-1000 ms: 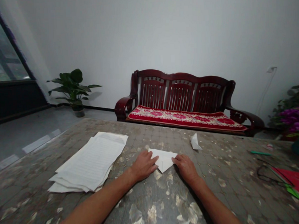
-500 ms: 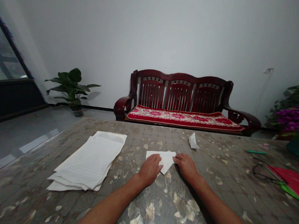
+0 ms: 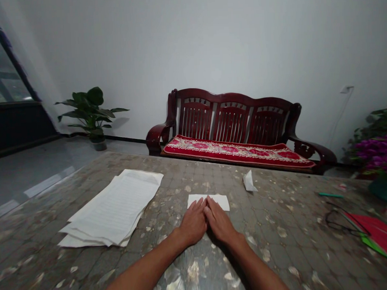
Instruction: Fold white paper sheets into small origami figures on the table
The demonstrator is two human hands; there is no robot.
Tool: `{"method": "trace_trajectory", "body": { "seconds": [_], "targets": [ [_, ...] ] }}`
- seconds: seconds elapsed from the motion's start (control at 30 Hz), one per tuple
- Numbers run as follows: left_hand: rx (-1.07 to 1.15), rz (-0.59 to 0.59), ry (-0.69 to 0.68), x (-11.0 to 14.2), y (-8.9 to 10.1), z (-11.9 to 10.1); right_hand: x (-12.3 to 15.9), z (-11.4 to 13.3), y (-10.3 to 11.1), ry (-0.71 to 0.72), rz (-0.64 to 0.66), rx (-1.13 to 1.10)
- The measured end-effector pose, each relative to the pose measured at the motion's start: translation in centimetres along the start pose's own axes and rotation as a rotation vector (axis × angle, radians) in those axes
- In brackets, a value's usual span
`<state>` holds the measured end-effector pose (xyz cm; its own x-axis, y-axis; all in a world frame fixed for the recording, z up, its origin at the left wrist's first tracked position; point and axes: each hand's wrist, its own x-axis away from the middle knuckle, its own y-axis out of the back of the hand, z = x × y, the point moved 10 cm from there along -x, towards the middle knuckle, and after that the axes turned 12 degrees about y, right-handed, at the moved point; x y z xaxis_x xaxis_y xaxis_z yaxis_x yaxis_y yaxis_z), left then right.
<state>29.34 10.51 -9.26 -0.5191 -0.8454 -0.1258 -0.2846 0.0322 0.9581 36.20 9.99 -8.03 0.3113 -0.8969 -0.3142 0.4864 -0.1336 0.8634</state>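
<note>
A small folded piece of white paper (image 3: 221, 200) lies on the table in front of me, its lower middle hidden under my hands. My left hand (image 3: 193, 222) rests on the paper's left and middle part, fingers stretched out. Beside it, my right hand (image 3: 218, 218) lies with straight fingers on the middle of the paper. The two hands touch at the fingertips, which press down on the sheet. Beyond my right hand stands another folded white paper piece (image 3: 248, 182), its tip pointing up.
A stack of lined paper sheets (image 3: 114, 209) lies on the left of the patterned table (image 3: 174, 271). On the right are a green pen (image 3: 330, 195), black glasses (image 3: 342, 223), red paper (image 3: 381, 234) and purple flowers (image 3: 380, 152). A wooden bench (image 3: 233, 121) stands behind the table.
My right hand has moved left from the paper's right corner to its middle, meeting my left hand. The paper's pointed lower part no longer shows; its visible outline is now a band.
</note>
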Motion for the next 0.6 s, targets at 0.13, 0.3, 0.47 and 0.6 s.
{"method": "trace_trajectory", "body": {
  "seconds": [0.13,0.3,0.47,0.6],
  "targets": [
    [0.026,-0.004,-0.030,0.1,0.1,0.3,0.5,0.2,-0.9,0.030,0.088,0.041],
    [-0.007,-0.031,-0.017,0.5,0.7,2.0,1.9,-1.4,0.8,0.017,0.206,0.168],
    [-0.030,-0.045,0.024,0.9,2.0,4.2,2.7,-3.6,2.6,-0.072,0.227,0.199],
    [-0.001,-0.014,0.104,-0.7,3.4,5.0,2.1,-4.7,3.8,-0.161,0.141,0.236]
  ]
}}
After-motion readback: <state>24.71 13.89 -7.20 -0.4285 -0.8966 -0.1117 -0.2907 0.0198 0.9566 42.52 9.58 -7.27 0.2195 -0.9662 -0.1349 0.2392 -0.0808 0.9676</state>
